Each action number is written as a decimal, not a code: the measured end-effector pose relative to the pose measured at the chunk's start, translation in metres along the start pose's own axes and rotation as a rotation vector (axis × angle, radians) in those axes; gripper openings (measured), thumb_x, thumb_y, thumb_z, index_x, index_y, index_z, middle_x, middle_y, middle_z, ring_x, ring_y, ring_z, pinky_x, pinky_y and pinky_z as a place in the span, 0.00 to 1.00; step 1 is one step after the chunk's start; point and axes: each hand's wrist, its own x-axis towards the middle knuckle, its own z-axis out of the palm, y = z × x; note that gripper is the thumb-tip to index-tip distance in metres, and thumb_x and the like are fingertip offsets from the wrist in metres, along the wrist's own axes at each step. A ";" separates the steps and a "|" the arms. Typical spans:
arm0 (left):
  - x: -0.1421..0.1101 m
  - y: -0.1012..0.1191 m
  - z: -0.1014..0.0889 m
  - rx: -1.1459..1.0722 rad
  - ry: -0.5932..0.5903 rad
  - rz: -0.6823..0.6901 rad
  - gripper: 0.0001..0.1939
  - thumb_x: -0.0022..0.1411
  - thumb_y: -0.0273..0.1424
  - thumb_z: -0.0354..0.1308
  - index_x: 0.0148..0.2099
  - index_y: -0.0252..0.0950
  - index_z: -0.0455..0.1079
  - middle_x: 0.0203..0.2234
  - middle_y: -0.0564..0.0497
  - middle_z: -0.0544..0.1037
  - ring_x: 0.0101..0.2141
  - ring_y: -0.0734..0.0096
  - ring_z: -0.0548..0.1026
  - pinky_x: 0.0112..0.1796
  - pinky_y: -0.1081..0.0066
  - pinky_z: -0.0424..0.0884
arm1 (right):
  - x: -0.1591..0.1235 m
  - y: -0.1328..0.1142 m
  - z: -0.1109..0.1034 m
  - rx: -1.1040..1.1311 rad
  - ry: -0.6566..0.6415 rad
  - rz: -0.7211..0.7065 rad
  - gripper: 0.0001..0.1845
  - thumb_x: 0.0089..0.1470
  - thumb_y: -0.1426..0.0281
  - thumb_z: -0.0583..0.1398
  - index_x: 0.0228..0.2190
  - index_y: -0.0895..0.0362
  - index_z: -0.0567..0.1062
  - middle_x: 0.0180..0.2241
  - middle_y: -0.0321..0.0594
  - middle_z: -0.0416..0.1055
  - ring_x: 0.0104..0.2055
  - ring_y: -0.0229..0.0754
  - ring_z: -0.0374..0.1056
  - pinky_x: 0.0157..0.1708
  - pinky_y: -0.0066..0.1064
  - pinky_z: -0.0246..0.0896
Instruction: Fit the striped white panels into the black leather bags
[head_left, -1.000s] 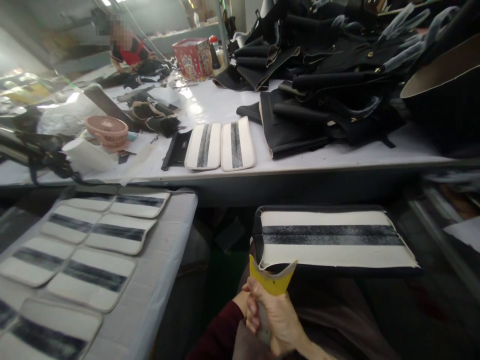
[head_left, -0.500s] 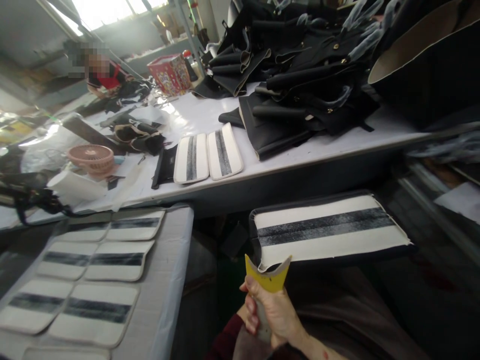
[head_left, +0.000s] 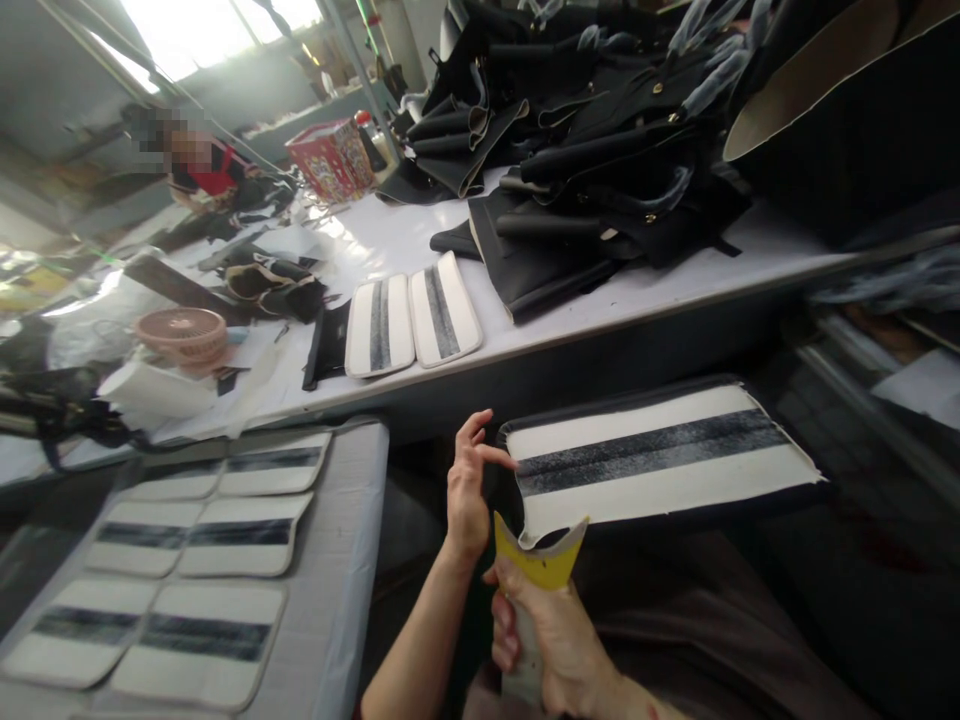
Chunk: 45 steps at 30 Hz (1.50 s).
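Observation:
In front of me lies a long white panel [head_left: 645, 490] with a dark, mottled stripe down its middle and a dark edge showing beneath. My left hand [head_left: 469, 490] is raised at the panel's left end, fingers apart, with the index finger reaching to its edge. I cannot tell whether that fingertip presses on it. My right hand [head_left: 551, 620] is closed round the grey shaft of a forked tool [head_left: 547, 565] with a yellow, notched head. The tool's points stand just below the panel's near left corner.
To the left, a covered board [head_left: 352, 500] carries several striped white pieces [head_left: 199, 630]. On the white table [head_left: 540, 345] are two more striped pieces [head_left: 380, 325], a pink fan [head_left: 182, 335], a patterned red box [head_left: 330, 160] and piled black bags [head_left: 585, 190]. A person [head_left: 202, 170] sits far back left.
My left hand has come up from below, behind the right hand, to the panel's left end. The right hand still grips the tool in nearly the same place. The view has shifted slightly.

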 end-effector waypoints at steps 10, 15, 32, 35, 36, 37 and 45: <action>0.031 0.018 -0.015 0.201 -0.595 0.271 0.35 0.72 0.48 0.35 0.22 0.38 0.71 0.58 0.52 0.70 0.61 0.57 0.60 0.64 0.54 0.43 | 0.003 0.002 0.000 0.030 -0.072 0.053 0.38 0.24 0.45 0.74 0.27 0.61 0.72 0.11 0.26 0.60 0.11 0.28 0.51 0.11 0.22 0.47; 0.038 0.018 -0.015 0.259 -0.627 0.312 0.32 0.72 0.46 0.38 0.24 0.38 0.72 0.57 0.51 0.70 0.59 0.57 0.61 0.61 0.53 0.48 | 0.006 0.003 0.008 0.065 -0.059 0.022 0.35 0.27 0.47 0.74 0.27 0.60 0.71 0.12 0.26 0.60 0.12 0.28 0.51 0.13 0.23 0.46; 0.033 0.013 -0.001 0.179 -0.438 0.273 0.30 0.71 0.42 0.44 0.19 0.36 0.67 0.42 0.47 0.75 0.48 0.59 0.67 0.55 0.54 0.56 | 0.005 0.003 0.006 0.112 0.000 -0.002 0.37 0.24 0.46 0.74 0.28 0.61 0.72 0.11 0.27 0.60 0.12 0.29 0.50 0.12 0.24 0.46; 0.032 0.013 0.001 0.179 -0.422 0.269 0.29 0.71 0.41 0.45 0.19 0.36 0.67 0.41 0.47 0.75 0.48 0.59 0.67 0.54 0.54 0.56 | 0.005 0.002 0.005 0.106 -0.008 -0.007 0.37 0.26 0.45 0.74 0.28 0.61 0.72 0.11 0.26 0.59 0.11 0.29 0.50 0.12 0.24 0.46; 0.032 0.013 0.001 0.178 -0.420 0.268 0.29 0.71 0.41 0.46 0.19 0.36 0.67 0.41 0.47 0.75 0.48 0.59 0.67 0.54 0.54 0.56 | 0.005 0.002 0.005 0.101 -0.013 -0.005 0.36 0.26 0.45 0.74 0.28 0.61 0.72 0.12 0.26 0.59 0.11 0.29 0.50 0.12 0.24 0.46; 0.032 0.013 0.002 0.176 -0.416 0.269 0.28 0.71 0.40 0.46 0.19 0.36 0.67 0.41 0.47 0.75 0.47 0.60 0.67 0.54 0.54 0.56 | 0.005 0.001 0.004 0.093 -0.017 -0.001 0.36 0.27 0.45 0.74 0.29 0.61 0.72 0.12 0.26 0.59 0.11 0.29 0.50 0.12 0.24 0.47; 0.031 0.013 0.005 0.191 -0.392 0.247 0.26 0.70 0.37 0.48 0.20 0.36 0.67 0.40 0.47 0.75 0.47 0.60 0.67 0.54 0.53 0.57 | -0.002 -0.012 0.003 -0.022 0.018 0.051 0.40 0.21 0.41 0.72 0.27 0.60 0.70 0.10 0.26 0.59 0.10 0.30 0.52 0.10 0.24 0.50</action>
